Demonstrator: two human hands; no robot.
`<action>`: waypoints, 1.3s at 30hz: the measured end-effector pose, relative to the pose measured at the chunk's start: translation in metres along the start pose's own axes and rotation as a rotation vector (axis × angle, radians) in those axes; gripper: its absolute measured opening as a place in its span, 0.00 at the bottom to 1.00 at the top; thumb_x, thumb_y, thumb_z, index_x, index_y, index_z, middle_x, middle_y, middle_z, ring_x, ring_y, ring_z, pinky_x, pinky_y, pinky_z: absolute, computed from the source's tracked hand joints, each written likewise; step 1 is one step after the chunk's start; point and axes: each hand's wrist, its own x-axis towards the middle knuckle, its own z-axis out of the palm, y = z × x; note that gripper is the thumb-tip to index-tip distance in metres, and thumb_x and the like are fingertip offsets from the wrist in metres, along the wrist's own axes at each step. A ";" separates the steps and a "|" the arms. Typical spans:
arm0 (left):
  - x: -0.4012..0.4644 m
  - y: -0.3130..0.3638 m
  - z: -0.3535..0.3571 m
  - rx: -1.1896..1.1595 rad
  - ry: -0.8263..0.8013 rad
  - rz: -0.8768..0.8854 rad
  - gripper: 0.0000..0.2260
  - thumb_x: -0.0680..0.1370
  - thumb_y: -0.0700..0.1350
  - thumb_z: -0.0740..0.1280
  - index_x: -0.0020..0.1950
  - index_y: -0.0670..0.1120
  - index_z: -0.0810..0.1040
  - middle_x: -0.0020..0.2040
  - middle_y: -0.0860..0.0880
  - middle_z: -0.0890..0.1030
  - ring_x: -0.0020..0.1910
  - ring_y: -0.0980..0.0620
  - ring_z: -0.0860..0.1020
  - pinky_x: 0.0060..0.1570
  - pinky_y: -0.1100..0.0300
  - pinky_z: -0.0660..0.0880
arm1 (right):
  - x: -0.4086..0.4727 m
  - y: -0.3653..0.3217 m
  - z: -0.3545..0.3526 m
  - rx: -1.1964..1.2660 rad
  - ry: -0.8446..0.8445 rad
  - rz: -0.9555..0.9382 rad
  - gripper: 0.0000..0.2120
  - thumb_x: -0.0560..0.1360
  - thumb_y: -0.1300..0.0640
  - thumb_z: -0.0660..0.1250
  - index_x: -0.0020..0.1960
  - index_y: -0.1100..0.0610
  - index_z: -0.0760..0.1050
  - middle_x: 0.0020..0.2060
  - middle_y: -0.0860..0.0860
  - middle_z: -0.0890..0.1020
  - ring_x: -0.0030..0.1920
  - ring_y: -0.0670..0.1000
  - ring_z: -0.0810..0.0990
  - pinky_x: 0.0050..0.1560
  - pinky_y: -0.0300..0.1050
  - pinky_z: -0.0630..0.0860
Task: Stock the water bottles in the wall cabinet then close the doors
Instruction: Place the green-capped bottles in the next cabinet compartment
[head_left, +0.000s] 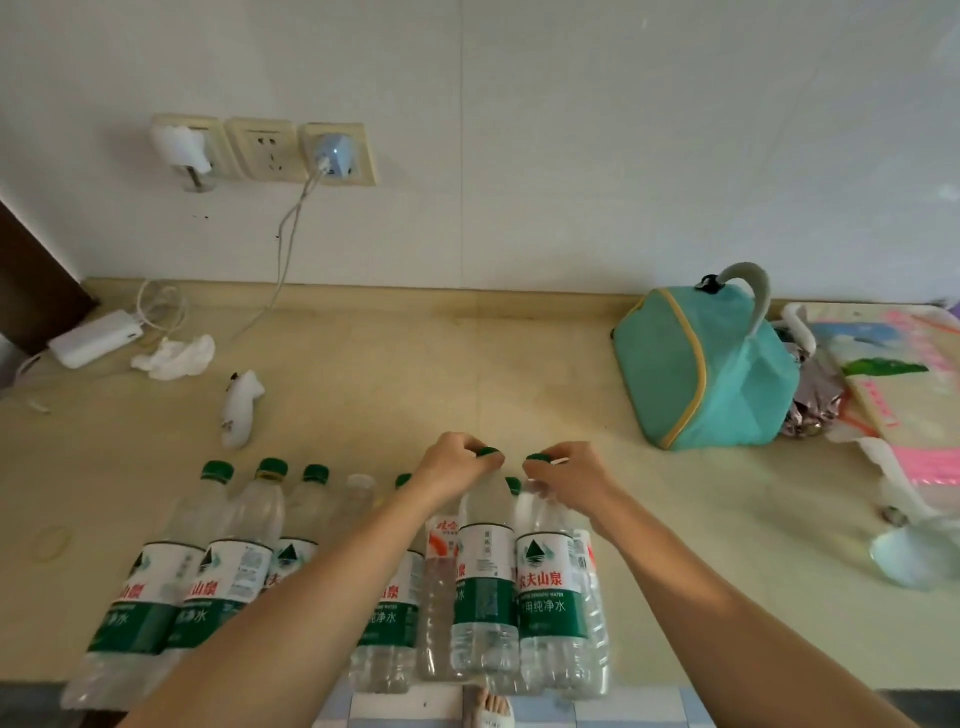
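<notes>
Several clear water bottles with green-and-white labels and green caps stand in a row near the front edge of a beige counter (395, 364). My left hand (457, 467) grips the capped neck of one bottle (485, 577) right of centre. My right hand (563, 480) grips the neck of the bottle beside it (553, 592). Both bottles look slightly raised above the others. Three capped bottles (228, 561) stand at the left, and one uncapped bottle (361, 486) is behind my left forearm. No cabinet is in view.
A teal lunch bag (696, 374) sits at the right, with plastic bags and a printed pack (898, 364) beyond it. A white power bank (96, 338), crumpled tissue (174, 358) and cables lie at back left under wall sockets (265, 150).
</notes>
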 end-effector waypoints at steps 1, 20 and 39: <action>0.001 -0.001 0.000 -0.005 0.012 0.008 0.15 0.77 0.53 0.71 0.61 0.47 0.81 0.58 0.50 0.82 0.56 0.50 0.78 0.58 0.54 0.76 | 0.001 -0.001 -0.002 0.016 -0.004 0.003 0.13 0.75 0.53 0.74 0.56 0.58 0.79 0.40 0.53 0.88 0.40 0.49 0.84 0.42 0.44 0.80; -0.012 0.075 -0.082 -0.116 0.382 0.490 0.17 0.77 0.45 0.74 0.66 0.50 0.81 0.56 0.57 0.83 0.54 0.64 0.79 0.55 0.73 0.73 | -0.015 -0.101 -0.054 0.096 0.229 -0.631 0.18 0.70 0.57 0.79 0.59 0.53 0.84 0.44 0.40 0.85 0.48 0.40 0.84 0.50 0.32 0.78; 0.019 0.064 -0.067 0.041 0.377 0.522 0.18 0.77 0.44 0.74 0.66 0.49 0.78 0.61 0.51 0.81 0.58 0.52 0.78 0.62 0.59 0.75 | 0.029 -0.097 -0.042 0.000 0.278 -0.653 0.18 0.75 0.61 0.73 0.64 0.54 0.80 0.48 0.40 0.81 0.54 0.46 0.81 0.61 0.42 0.77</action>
